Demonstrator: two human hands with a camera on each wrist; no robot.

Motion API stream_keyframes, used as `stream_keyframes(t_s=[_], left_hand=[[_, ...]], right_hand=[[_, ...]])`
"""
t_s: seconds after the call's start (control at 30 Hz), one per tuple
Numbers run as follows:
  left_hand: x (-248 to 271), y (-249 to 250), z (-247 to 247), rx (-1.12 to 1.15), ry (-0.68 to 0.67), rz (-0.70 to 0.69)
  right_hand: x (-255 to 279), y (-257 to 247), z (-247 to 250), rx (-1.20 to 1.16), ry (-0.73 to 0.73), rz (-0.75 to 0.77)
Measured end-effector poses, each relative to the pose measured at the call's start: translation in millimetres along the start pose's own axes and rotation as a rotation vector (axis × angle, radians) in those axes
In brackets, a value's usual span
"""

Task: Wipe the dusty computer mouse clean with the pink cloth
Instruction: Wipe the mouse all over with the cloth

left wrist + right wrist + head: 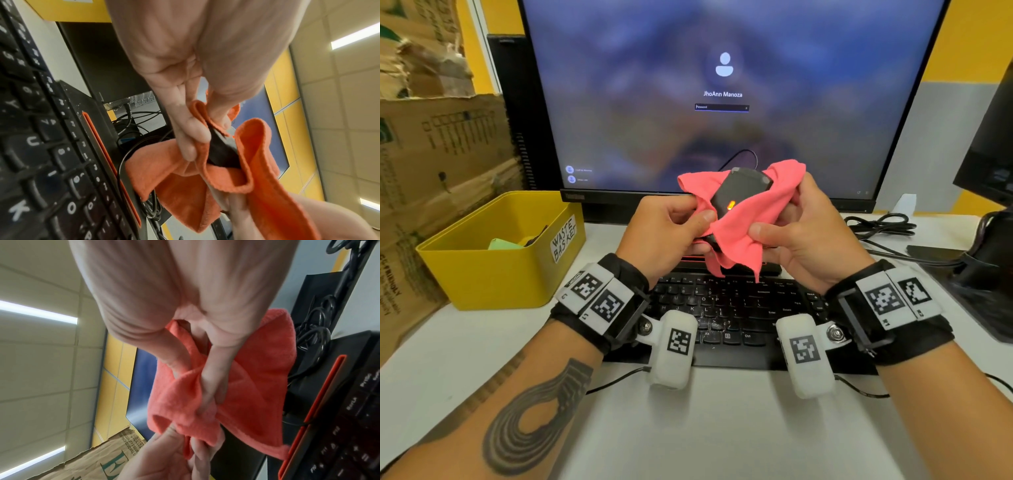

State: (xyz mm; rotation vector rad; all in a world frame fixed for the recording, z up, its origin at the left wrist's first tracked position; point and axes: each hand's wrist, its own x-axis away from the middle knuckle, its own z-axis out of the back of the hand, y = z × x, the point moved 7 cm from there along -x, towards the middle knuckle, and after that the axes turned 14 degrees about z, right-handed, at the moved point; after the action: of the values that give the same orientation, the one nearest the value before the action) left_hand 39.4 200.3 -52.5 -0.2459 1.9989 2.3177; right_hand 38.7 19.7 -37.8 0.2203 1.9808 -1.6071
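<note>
A black wired computer mouse (739, 190) is held up in front of the monitor, underside facing me, its orange sensor light glowing. The pink cloth (743, 226) is wrapped round it and hangs down over the keyboard. My left hand (671, 226) grips the mouse's left side, thumb pressed on a cloth edge. My right hand (798, 233) grips the cloth against the mouse's right side. In the left wrist view the mouse (223, 151) shows between folds of cloth (257, 170), pinched by the left fingers (186, 134). In the right wrist view the cloth (236, 394) covers the mouse entirely.
A black keyboard (732, 308) lies on the white desk (722, 428) below the hands. The monitor (722, 96) stands behind. A yellow box (493, 253) labelled waste basket sits at the left, with cardboard boxes (431, 144) beyond. Coiled black cables (880, 226) lie at the right.
</note>
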Motion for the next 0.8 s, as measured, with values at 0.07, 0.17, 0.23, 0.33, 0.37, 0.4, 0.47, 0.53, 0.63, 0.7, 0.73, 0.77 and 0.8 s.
stream_keyframes(t_s=[0.07,0.17,0.23,0.33,0.37,0.4,0.47,0.53,0.63,0.7,0.73,0.77,0.8], left_hand=[[2,0,-3,0.019,-0.043,0.007],[5,1,-4,0.043,-0.034,0.034],[7,0,-4,0.064,-0.021,0.067],[8,-2,-5,0.066,-0.015,0.098],[9,-2,-5,0.057,-0.015,0.105],[9,-2,-6,0.034,-0.014,0.110],[10,0,-6,-0.053,-0.004,0.099],[11,5,-3,-0.165,0.050,0.060],[11,13,8,-0.249,0.204,-0.007],[10,15,12,-0.234,0.270,-0.027],[10,15,11,-0.213,0.274,-0.024],[11,15,10,-0.181,0.259,-0.004],[11,13,7,-0.135,0.228,0.031]], right_hand=[[0,0,-2,-0.029,-0.031,-0.030],[1,2,-4,-0.093,-0.056,-0.086],[3,5,-7,-0.130,-0.084,-0.139],[6,8,-15,-0.162,-0.134,-0.178],[6,9,-16,-0.173,-0.143,-0.177],[6,8,-17,-0.183,-0.149,-0.171],[4,8,-16,-0.181,-0.155,-0.150],[2,7,-15,-0.180,-0.155,-0.129],[-1,5,-10,-0.153,-0.104,-0.094],[-3,6,-6,-0.116,-0.070,-0.069],[-3,6,-5,-0.096,-0.062,-0.058],[-4,7,-6,-0.070,-0.061,-0.050],[-4,6,-6,-0.038,-0.061,-0.038]])
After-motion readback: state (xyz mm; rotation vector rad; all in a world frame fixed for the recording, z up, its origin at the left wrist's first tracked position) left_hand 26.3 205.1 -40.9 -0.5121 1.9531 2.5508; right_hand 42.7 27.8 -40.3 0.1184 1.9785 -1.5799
